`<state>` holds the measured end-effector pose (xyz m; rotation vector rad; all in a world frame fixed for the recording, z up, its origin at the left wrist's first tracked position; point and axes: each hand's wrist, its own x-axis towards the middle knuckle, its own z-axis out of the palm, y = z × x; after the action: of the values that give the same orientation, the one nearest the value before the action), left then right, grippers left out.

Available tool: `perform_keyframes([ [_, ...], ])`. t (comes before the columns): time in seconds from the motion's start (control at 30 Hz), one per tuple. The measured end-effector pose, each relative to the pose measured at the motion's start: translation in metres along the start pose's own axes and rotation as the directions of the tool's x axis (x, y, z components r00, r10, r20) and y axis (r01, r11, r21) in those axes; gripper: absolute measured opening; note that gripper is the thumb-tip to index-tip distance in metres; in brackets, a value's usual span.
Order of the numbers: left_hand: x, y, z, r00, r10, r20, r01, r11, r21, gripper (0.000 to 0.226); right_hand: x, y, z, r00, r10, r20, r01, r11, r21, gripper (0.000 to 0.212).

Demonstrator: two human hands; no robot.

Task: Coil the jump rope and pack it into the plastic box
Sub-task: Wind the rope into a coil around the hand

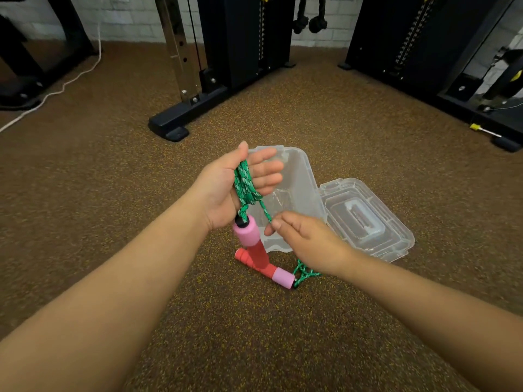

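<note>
My left hand (226, 188) is raised palm-up above the floor, with several loops of the green jump rope (245, 185) wound around it. One pink and red handle (250, 240) hangs from those loops below my palm. My right hand (305, 239) pinches a strand of the rope just right of that handle. The second handle (264, 267) lies on the floor, with a short run of green rope beside it. The clear plastic box (297, 179) stands open behind my hands, its hinged lid (368, 219) flat on the floor to the right.
The floor is brown speckled rubber. A black gym machine base (181, 120) stands behind on the left. Another black machine frame (452, 80) fills the right back. A white cable (70, 77) runs across the floor at far left.
</note>
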<state>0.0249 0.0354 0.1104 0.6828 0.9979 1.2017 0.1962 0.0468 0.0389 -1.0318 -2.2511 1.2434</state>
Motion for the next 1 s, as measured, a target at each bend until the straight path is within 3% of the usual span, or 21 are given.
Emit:
perform_keyframes([
  [0.1,0.005,-0.009,0.000,0.999,0.021,-0.039,-0.019,0.998,0.052,0.049,-0.003,-0.015,-0.002,0.990,-0.137,0.034,0.141,0.970,-0.198,0.023],
  [0.23,0.010,-0.019,-0.001,0.996,0.022,-0.082,0.004,0.952,0.305,0.056,-0.003,-0.033,-0.012,0.960,-0.278,0.041,0.280,0.933,-0.224,0.025],
  [0.37,0.006,-0.022,-0.003,0.986,-0.166,0.010,0.149,0.907,0.393,0.085,0.006,-0.039,-0.029,0.971,-0.233,-0.060,0.236,0.971,0.040,0.022],
  [0.53,-0.002,-0.015,0.003,0.865,-0.468,0.181,0.316,0.787,0.529,0.115,0.016,-0.024,-0.043,0.950,-0.216,-0.226,0.196,0.975,-0.107,0.024],
  [0.63,-0.005,-0.014,0.003,0.765,-0.564,0.312,0.353,0.771,0.529,0.104,0.017,-0.020,-0.040,0.959,-0.183,-0.217,0.168,0.982,-0.088,0.025],
  [0.7,-0.007,-0.012,0.002,0.736,-0.549,0.396,0.316,0.796,0.515,0.075,0.019,-0.017,-0.038,0.964,-0.139,-0.225,0.149,0.988,0.032,0.030],
  [0.77,-0.011,-0.012,0.003,0.745,-0.497,0.444,0.292,0.843,0.453,0.047,0.019,-0.011,-0.033,0.970,-0.073,-0.232,0.110,0.983,0.150,0.030],
  [0.83,-0.012,-0.012,0.005,0.797,-0.414,0.439,0.273,0.896,0.349,0.040,0.017,0.002,-0.023,0.981,-0.024,-0.192,0.074,0.964,0.254,0.031],
  [1.0,-0.009,-0.005,0.008,0.945,-0.167,0.281,0.139,0.983,0.116,0.037,0.000,0.021,-0.001,0.995,0.052,-0.084,-0.042,0.992,0.122,0.028],
])
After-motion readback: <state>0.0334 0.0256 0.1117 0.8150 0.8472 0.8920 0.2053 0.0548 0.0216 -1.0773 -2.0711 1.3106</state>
